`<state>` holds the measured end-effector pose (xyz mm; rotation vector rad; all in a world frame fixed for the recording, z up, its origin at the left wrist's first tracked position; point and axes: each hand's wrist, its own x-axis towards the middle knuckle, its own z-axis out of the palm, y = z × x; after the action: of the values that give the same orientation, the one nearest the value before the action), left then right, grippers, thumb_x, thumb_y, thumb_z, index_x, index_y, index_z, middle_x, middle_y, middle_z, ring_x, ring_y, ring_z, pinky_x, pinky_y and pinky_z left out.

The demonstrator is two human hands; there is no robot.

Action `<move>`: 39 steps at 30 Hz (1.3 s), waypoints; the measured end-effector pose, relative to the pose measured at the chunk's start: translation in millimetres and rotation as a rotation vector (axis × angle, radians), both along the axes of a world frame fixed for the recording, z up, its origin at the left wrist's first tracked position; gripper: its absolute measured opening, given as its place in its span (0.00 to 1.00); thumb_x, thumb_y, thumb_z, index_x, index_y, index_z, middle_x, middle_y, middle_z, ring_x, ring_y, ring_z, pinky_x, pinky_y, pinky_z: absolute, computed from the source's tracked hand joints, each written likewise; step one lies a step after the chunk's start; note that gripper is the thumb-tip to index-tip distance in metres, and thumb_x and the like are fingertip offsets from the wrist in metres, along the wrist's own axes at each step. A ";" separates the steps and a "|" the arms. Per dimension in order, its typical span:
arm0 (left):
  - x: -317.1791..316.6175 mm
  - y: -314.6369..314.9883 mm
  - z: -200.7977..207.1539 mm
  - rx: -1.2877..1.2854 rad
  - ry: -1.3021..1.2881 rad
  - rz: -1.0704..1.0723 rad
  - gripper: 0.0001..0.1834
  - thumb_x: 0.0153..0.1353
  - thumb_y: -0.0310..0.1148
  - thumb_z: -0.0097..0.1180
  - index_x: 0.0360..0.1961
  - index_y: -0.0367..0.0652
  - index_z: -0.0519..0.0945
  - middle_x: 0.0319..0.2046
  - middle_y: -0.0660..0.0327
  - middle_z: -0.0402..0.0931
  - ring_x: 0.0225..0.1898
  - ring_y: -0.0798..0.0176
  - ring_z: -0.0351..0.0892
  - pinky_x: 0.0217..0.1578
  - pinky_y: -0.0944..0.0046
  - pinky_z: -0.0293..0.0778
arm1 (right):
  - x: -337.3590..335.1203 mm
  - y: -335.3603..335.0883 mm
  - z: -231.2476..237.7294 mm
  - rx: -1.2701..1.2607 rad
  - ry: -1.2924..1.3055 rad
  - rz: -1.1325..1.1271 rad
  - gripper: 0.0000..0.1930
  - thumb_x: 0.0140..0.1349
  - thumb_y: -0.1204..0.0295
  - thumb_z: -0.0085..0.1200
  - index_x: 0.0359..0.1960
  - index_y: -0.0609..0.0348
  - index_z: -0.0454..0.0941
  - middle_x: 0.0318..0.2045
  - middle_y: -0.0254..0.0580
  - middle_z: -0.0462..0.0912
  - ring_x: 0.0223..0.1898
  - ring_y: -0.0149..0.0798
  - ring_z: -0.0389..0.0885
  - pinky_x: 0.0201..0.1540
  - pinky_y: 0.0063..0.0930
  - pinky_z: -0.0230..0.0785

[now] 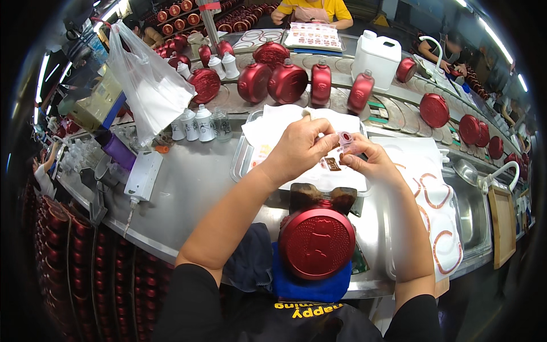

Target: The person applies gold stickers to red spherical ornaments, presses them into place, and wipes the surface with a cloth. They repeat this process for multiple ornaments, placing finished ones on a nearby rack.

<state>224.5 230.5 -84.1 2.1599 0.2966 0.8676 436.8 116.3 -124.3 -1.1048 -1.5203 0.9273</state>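
Note:
Over a paper-lined metal tray, my right hand (369, 155) pinches a small clear film decal (345, 137) with a dark red spot. Close against its left edge, my left hand (305, 145) has thumb and finger pressed together; what lies between them is hidden. A brown and gold decal (333, 164) shows just below the fingers, over white paper (273, 128). Nearer to me, a round red bottle (317, 244) with a raised pattern leans on a blue cloth (310, 288). Its neck sits between two dark, worn blocks (343, 199).
Several red bottles (288, 82) stand along the slatted conveyor (393, 117) beyond the tray. White-capped small bottles (205, 124) and a white box (143, 175) are left. Red ring-shaped decals (447, 251) lie on sheets at right, beside a sink (474, 219). A co-worker in yellow (319, 11) sits opposite.

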 end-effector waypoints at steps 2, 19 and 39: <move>-2.8 -3.5 -4.4 -0.050 0.007 0.041 0.12 0.71 0.33 0.59 0.36 0.34 0.82 0.26 0.60 0.82 0.26 0.71 0.81 0.29 0.68 0.75 | -3.5 -0.9 -0.7 -0.054 0.042 -0.008 0.07 0.70 0.70 0.62 0.43 0.61 0.82 0.52 0.36 0.77 0.53 0.32 0.77 0.57 0.29 0.73; -9.2 -8.9 -42.5 -0.412 -0.207 0.150 0.13 0.73 0.35 0.58 0.35 0.35 0.82 0.21 0.63 0.75 0.24 0.74 0.67 0.26 0.67 0.66 | -28.5 -10.6 19.2 0.411 -0.708 -0.309 0.05 0.58 0.77 0.66 0.35 0.60 0.82 0.52 0.46 0.78 0.54 0.51 0.77 0.57 0.41 0.70; -33.2 -20.9 -34.4 -0.387 -0.181 0.148 0.11 0.73 0.35 0.58 0.37 0.36 0.81 0.24 0.61 0.79 0.26 0.72 0.73 0.30 0.66 0.70 | -3.0 19.1 0.9 -0.289 -1.301 -0.701 0.25 0.67 0.51 0.60 0.47 0.64 0.84 0.58 0.47 0.75 0.62 0.50 0.71 0.54 0.55 0.74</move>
<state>191.3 209.6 -118.5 1.7073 0.4942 0.9917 433.8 135.3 -123.4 -2.5056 -1.6936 -0.2019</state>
